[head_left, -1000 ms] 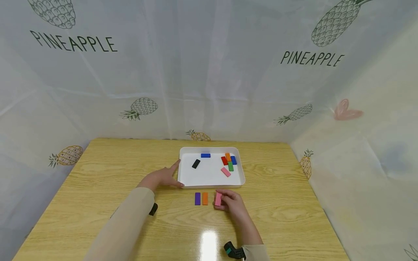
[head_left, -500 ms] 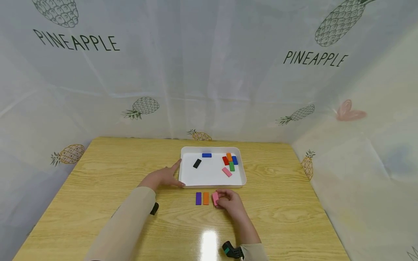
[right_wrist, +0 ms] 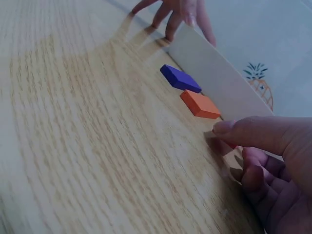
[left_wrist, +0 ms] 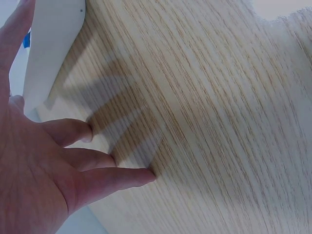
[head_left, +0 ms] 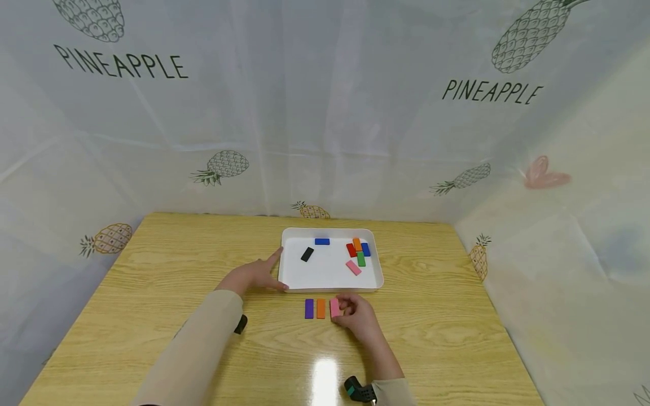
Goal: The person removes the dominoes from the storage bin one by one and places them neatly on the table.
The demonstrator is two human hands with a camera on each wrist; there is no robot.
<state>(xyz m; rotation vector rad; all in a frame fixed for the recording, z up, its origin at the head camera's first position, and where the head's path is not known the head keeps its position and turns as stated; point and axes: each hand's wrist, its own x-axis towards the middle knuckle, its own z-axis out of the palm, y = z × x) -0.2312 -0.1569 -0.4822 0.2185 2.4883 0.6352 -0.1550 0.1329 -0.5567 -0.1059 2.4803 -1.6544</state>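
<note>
My left hand lies at the left end of a white tray, fingers spread and touching its edge. In the left wrist view, several fingers of that left hand extend over the table beside the tray wall. My right hand pinches a pink block at its two ends, between thumb and fingers. The right wrist view shows little of this block, since the thumb covers most of it. To its left, an orange block and a purple block lie flat in a row, slightly apart.
Inside the tray lie a black block, a blue block and another pink block. Red, orange, green and blue blocks cluster at its right side. A patterned curtain stands behind the wooden table.
The right hand has moved the pink block left, closer to the orange one, and its fingers have shifted to the block's ends. The left hand stays at the tray.
</note>
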